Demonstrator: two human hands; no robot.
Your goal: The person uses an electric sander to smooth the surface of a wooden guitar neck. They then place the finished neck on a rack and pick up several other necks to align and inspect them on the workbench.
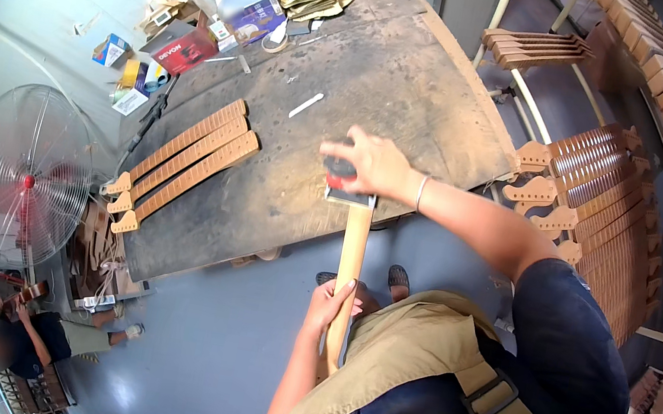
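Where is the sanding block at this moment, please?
In the head view, the sanding block sits near centre under the right hand, pressed on the end of the wooden neck that the left hand grips, at the workbench edge.

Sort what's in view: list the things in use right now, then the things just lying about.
In use:
- guitar neck, gripped by the left hand
- red sanding block under the right hand, at the neck's far end

Lying about:
- three finished necks on the workbench
- boxes and papers
- white stick
- stacked necks at right
- floor fan
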